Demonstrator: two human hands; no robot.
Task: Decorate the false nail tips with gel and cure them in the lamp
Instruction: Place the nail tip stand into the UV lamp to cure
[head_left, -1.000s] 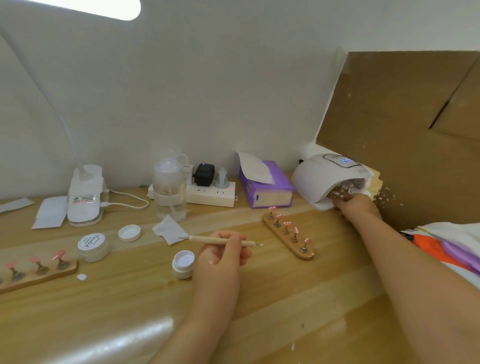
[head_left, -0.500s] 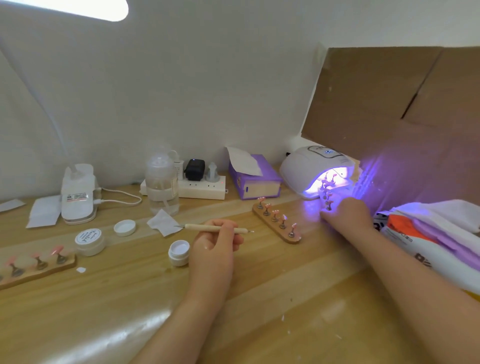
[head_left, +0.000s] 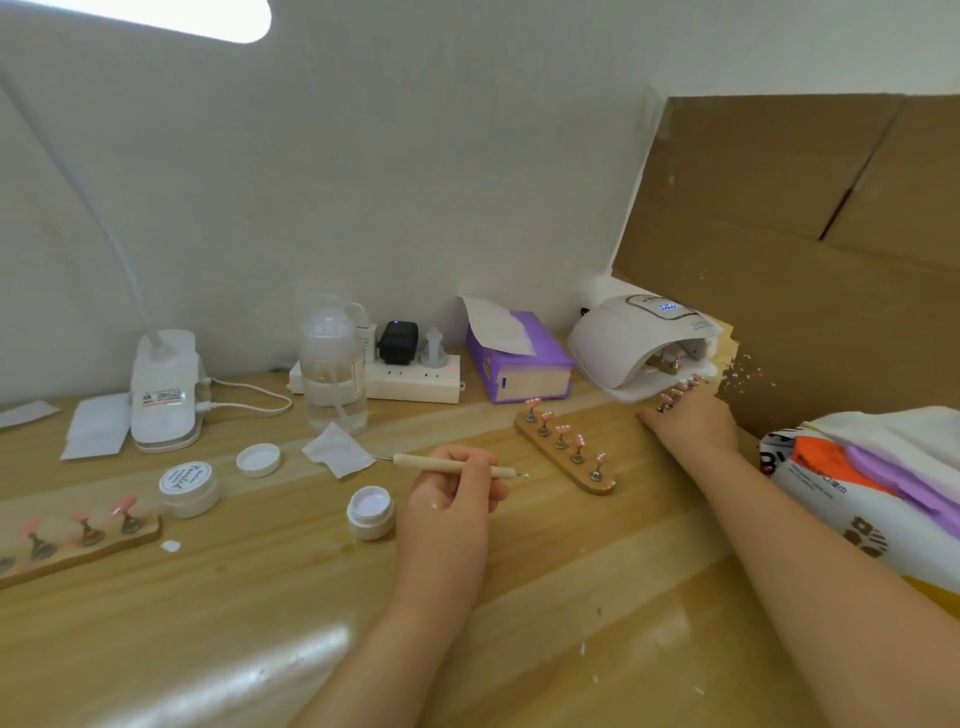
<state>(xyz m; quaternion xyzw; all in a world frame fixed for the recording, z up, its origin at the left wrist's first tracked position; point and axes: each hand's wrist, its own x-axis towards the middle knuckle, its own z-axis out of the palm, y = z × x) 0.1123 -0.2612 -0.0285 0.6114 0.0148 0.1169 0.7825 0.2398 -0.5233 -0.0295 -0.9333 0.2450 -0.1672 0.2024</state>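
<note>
At the left edge of the wooden table (head_left: 519, 597) a wooden nail stand (head_left: 78, 543) lies with pink tips on metal pegs, and a small white scrap sits just in front of it. Behind it, toward the back edge, a white lamp base (head_left: 163, 395) stands on the table with its cable curling off to the right, flat white papers beside it. Nearer the middle sit a closed white gel jar (head_left: 188, 488), a loose white lid (head_left: 258, 460), a clear pump bottle (head_left: 332, 374) and a folded white wipe (head_left: 337, 449) just in front of the bottle. A white power strip (head_left: 415, 382) lies along the back edge with a black charger plugged in. An open gel jar (head_left: 370, 512) stands just left of the left hand (head_left: 447, 512), whose fingers are curled round a wooden-handled tool (head_left: 452, 465) held level, tip pointing right. A purple tissue box (head_left: 519, 364) stands at the back. A second nail stand (head_left: 563, 449) with five pink tips lies slantwise between the two hands. At the back right corner the white curing lamp (head_left: 634, 345) stands with its display lit. The right hand (head_left: 691, 423) rests at the lamp's mouth, gripping a third stand of tips (head_left: 675, 392) that sits half out of the opening. A brown cardboard sheet (head_left: 805, 234) leans behind, and a printed bag (head_left: 857, 483) lies at the right edge.
</note>
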